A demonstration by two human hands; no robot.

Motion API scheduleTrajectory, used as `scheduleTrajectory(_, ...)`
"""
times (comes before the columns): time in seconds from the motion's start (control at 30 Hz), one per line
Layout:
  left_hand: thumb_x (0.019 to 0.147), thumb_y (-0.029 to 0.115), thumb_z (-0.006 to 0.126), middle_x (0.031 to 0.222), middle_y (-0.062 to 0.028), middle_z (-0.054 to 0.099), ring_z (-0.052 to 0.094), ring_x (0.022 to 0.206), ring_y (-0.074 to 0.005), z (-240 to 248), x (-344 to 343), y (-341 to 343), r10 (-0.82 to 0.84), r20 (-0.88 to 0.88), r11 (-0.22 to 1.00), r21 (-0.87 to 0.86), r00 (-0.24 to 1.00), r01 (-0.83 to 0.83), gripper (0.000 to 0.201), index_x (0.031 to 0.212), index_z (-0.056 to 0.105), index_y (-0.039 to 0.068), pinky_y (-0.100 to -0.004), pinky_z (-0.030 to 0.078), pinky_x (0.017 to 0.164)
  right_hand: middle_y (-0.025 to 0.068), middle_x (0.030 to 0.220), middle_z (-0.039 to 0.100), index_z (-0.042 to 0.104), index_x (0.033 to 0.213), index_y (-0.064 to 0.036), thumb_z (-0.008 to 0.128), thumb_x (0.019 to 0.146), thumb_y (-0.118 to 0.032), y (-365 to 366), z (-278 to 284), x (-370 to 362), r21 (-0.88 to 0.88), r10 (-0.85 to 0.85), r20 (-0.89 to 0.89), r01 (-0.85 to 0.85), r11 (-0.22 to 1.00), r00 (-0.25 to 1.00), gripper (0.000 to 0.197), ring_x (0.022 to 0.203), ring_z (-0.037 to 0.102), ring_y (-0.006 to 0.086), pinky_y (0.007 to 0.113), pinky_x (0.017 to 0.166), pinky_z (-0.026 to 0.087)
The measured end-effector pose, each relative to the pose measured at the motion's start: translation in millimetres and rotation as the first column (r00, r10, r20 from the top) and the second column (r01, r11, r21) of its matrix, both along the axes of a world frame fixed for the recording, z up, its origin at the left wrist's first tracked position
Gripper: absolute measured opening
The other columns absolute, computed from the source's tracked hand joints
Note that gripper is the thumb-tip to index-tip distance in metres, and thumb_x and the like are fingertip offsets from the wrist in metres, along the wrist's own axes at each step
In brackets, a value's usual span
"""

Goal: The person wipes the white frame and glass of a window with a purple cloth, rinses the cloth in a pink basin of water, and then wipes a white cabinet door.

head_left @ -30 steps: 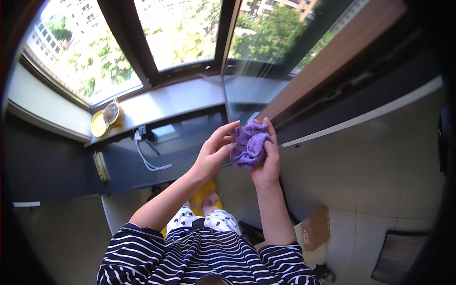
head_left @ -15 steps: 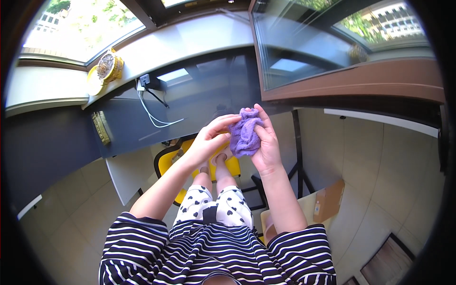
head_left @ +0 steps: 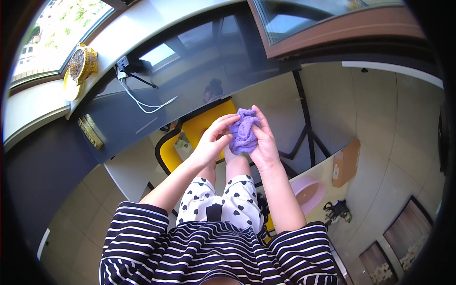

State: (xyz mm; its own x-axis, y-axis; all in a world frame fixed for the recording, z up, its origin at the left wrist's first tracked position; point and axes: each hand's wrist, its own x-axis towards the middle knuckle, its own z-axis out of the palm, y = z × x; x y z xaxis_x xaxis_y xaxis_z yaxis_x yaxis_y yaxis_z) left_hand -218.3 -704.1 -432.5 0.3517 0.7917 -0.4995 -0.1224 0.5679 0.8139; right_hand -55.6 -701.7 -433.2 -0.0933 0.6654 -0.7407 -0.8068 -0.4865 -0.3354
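A crumpled purple cloth is held up in front of me between both hands. My right hand cups it from the right, fingers wrapped behind it. My left hand grips its left edge with the fingertips. Below the hands are my knees in white shorts with black hearts and my striped top.
A dark glass desk top lies ahead, with a white cable and a plug block on it. A yellow chair stands under the desk. A gold ornament sits on the window sill. A pink basin and a cardboard box are on the tiled floor at right.
The view has tilted down from the window toward the desk and floor. Both hands have stayed closed on the purple cloth, lowering slightly.
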Motion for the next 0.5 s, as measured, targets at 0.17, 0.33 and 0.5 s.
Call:
scheduleTrajectory(0.17, 0.08, -0.003, 0.05, 0.141, -0.0102, 0.041, 0.046, 0.121, -0.0185, -15, 0, -20, -0.074, -0.03, 0.997, 0.018, 0.997, 0.075, 0.054, 0.133, 0.053, 0.007, -0.0291, 0.04, 0.097, 0.0143, 0.131, 0.052, 0.044, 0.139, -0.009, 0.045, 0.098, 0.0, -23, -19, 2, -0.032, -0.038, 0.032, 0.039, 0.999, 0.999, 0.042, 0.12, 0.053, 0.0232, 0.036, 0.103, 0.045)
scheduleTrajectory(0.33, 0.082, 0.003, 0.049, 0.145, -0.0084, 0.037, 0.04, 0.129, -0.0194, -41, 5, -40, -0.164, 0.014, 0.986, -0.021, 0.986, 0.164, 0.057, 0.138, 0.048, 0.01, -0.0333, 0.035, 0.104, 0.0149, 0.133, 0.051, 0.044, 0.139, -0.0074, 0.043, 0.099, -0.002, -45, -40, 11, -0.065, -0.032, 0.08, 0.038, 0.997, 0.996, 0.041, 0.124, 0.051, 0.0255, 0.039, 0.107, 0.041)
scheduleTrajectory(0.5, 0.082, 0.001, 0.049, 0.145, -0.0094, 0.037, 0.041, 0.128, -0.0205, -76, 12, -48, -0.209, 0.082, 0.977, -0.025, 0.974, 0.212, 0.055, 0.137, 0.049, 0.009, -0.0325, 0.037, 0.102, 0.0141, 0.129, 0.053, 0.043, 0.14, -0.008, 0.045, 0.097, 0.0, -66, -68, 19, -0.073, -0.082, 0.1, 0.089, 0.993, 0.992, 0.044, 0.12, 0.053, 0.0234, 0.036, 0.103, 0.045)
